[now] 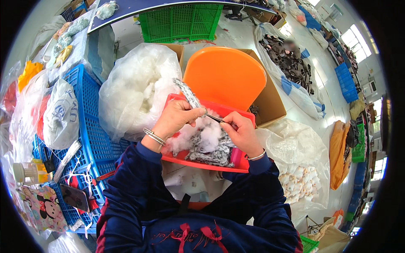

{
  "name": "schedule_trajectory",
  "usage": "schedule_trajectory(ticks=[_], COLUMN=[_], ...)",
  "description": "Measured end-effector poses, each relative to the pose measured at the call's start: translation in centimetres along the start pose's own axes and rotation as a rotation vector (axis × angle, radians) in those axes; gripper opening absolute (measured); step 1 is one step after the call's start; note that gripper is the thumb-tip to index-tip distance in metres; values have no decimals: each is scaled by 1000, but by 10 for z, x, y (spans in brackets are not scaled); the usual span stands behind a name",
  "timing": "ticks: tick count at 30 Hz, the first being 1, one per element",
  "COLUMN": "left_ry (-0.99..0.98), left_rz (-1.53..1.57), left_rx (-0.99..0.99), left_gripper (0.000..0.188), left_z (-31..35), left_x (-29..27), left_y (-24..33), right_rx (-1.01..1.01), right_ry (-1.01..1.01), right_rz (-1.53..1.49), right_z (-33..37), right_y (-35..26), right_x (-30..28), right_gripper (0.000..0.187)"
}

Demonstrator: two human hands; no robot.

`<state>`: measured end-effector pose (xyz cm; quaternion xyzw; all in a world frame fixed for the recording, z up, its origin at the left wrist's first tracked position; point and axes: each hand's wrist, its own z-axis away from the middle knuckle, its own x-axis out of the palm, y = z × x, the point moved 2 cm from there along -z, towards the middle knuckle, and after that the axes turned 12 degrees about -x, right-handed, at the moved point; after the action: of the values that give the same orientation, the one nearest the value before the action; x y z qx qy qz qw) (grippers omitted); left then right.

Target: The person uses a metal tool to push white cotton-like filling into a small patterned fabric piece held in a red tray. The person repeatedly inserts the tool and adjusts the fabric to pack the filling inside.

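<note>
My left hand [175, 120] pinches a narrow grey-and-white plush piece [187, 92], its far end pointing up and away. In my right hand [244, 134] is a thin dark metal tool [214, 118]; its tip meets the near end of the plush piece, and whether it goes inside cannot be made out. Both hands are above a red plastic tray [240, 170] on my lap. White fluffy stuffing [211, 137] lies in the tray, partly over several more grey-and-white plush pieces [209, 155].
Beyond the tray stands an orange chair [225, 78]. A clear bag of white stuffing [137, 88] is at the left, beside blue plastic crates [95, 130] holding a phone [75, 197]. At the right are a cardboard box [270, 107] and a bag of small cream pieces [299, 183].
</note>
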<state>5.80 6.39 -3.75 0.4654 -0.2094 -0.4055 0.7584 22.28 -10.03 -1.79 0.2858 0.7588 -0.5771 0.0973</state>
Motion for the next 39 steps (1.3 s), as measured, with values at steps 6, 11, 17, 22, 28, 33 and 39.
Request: schedule_trajectory(ticks=[6, 11, 17, 22, 28, 33, 39], left_ry=[-63, -79, -82, 117, -16, 25, 166], left_rz=[277, 294, 452, 224, 395, 429, 275], left_rx=[101, 89, 130, 149, 150, 173, 176], left_gripper=[32, 31, 38, 34, 29, 27, 22], left_z=[6, 3, 6, 0, 0, 3, -4], left_x=[17, 30, 24, 15, 44, 37, 16], left_y=[2, -8, 3, -5, -15, -5, -9], right_rx=[131, 145, 127, 137, 134, 174, 204], right_ry=[46, 96, 114, 83, 131, 66, 24], right_rz=[-268, -350, -290, -261, -351, -426, -257], right_z=[5, 4, -1, -1, -2, -3, 12], right_y=[12, 14, 13, 9, 12, 10, 16], right_x=[17, 31, 27, 22, 28, 16, -22], right_gripper=[9, 8, 7, 7, 8, 8, 14])
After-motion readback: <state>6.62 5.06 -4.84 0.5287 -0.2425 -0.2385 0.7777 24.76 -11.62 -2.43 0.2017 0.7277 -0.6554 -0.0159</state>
